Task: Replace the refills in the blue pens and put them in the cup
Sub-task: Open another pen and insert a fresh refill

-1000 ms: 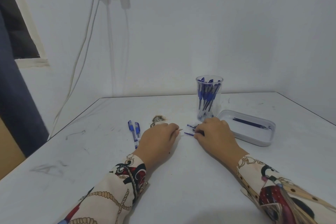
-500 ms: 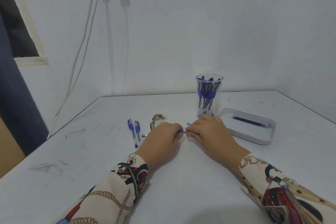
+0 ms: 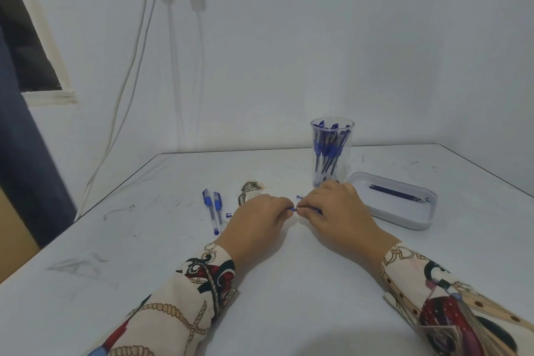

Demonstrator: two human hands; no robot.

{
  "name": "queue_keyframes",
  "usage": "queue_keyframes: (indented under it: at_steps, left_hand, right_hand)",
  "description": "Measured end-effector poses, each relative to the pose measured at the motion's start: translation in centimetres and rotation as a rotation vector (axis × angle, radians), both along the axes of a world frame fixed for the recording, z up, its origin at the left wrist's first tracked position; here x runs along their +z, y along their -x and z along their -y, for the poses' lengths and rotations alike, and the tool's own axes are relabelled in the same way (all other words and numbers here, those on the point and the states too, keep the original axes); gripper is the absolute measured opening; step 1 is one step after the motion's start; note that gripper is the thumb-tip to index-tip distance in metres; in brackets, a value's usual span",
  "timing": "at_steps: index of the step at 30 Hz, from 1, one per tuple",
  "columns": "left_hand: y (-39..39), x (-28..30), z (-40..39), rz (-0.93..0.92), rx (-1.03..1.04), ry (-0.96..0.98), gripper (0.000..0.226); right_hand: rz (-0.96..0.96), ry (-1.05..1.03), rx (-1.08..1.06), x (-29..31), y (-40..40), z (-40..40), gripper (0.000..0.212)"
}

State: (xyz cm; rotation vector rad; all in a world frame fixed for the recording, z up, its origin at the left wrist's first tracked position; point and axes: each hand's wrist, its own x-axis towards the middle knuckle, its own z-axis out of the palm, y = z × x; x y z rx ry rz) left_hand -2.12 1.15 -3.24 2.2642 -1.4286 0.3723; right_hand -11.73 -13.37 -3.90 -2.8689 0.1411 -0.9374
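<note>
Both hands [image 3: 294,217] pinch one slim blue pen [image 3: 293,209] (mostly hidden).

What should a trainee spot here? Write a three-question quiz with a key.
1. True or false: the tray holds refills.
2. How many whole pens lie left of the hands?
3. The cup stands: A) in the tray B) behind the right hand C) at the left hand.

Key: 1 true; 2 two; 3 B. Both hands pinch one pen part between them.
</note>
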Motion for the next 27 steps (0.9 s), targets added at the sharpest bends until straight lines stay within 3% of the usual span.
queue_keyframes:
  at_steps: [2,7,10,15,24,27]
  left_hand:
    - [0.0,0.0,0.0,-0.004,0.009,0.003,0.027]
    - [-0.1,-0.1,-0.1,-0.006,-0.001,0.023,0.027]
    - [0.1,-0.2,-0.2,0.003,-0.001,0.033,0.027]
    - [0.1,-0.3,-0.1,-0.002,-0.012,0.051,0.026]
    - [0.1,-0.1,-0.2,-0.014,-0.018,0.042,0.023]
    - [0.2,-0.2,-0.2,-0.021,-0.019,0.043,0.024]
  right_hand:
    - [-0.010,-0.048,-0.006,0.1,0.0,0.0,0.014]
    - [-0.034,-0.107,-0.020,0.3,0.2,-0.2,0.023]
    - [-0.034,-0.151,-0.003,0.5,0.3,-0.2,0.015]
    - [-0.050,-0.189,0.012,0.7,0.5,-0.5,0.019]
    - [-0.043,-0.451,0.038,1.0,0.6,-0.7,0.017]
    - [-0.084,-0.426,0.007,1.2,0.7,-0.8,0.019]
